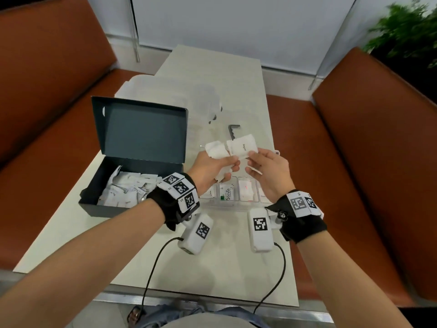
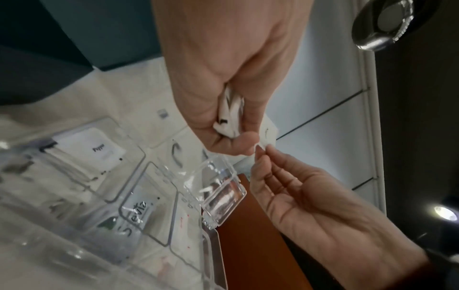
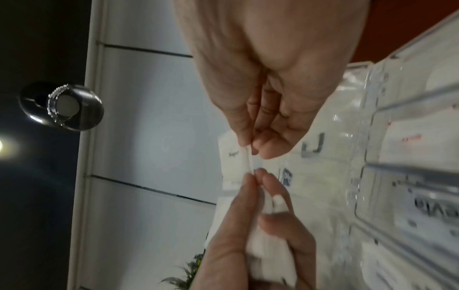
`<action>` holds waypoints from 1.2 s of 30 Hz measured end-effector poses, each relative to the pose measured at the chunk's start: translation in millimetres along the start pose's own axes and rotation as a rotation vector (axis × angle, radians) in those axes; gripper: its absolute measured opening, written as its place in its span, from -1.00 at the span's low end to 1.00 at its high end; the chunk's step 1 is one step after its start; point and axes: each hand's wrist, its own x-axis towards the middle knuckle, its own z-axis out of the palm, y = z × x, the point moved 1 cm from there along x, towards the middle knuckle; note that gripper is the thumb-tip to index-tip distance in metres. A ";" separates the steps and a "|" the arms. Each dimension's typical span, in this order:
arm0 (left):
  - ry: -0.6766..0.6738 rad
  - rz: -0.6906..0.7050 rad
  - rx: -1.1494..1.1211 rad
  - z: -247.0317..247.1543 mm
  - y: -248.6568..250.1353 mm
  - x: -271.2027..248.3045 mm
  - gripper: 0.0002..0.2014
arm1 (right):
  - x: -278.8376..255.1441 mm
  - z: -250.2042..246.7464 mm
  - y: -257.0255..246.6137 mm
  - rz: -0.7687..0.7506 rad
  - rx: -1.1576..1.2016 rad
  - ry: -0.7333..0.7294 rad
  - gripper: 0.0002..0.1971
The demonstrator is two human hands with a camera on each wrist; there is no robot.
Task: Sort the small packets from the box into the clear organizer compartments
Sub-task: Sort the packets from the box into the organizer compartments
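head: both hands (image 1: 214, 170) (image 1: 269, 172) pinch sugar packet (image 1: 242, 146).

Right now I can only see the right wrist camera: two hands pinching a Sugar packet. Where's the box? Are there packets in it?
Observer: The head view shows the dark box standing open on the table, to the left of the left hand, with many white packets piled inside.
Operator: Is a pepper one in the organizer already? It's all blurry for me.
Observer: Yes. The left wrist view shows a packet marked Pepper lying flat in one compartment of the clear organizer.
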 end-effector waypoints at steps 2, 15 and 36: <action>-0.020 -0.005 0.021 10.6 -4.9 0.5 -0.78 | 6.2 -17.8 -8.1 -0.024 -0.040 0.024 -0.96; 0.085 -0.041 0.030 36.4 -18.3 5.1 -0.58 | 39.1 -79.5 8.8 -0.059 -1.497 -0.118 -0.72; 0.124 -0.102 -0.056 32.1 -24.0 -2.0 -0.45 | 43.3 -78.3 30.6 -0.307 -2.026 -0.359 -0.72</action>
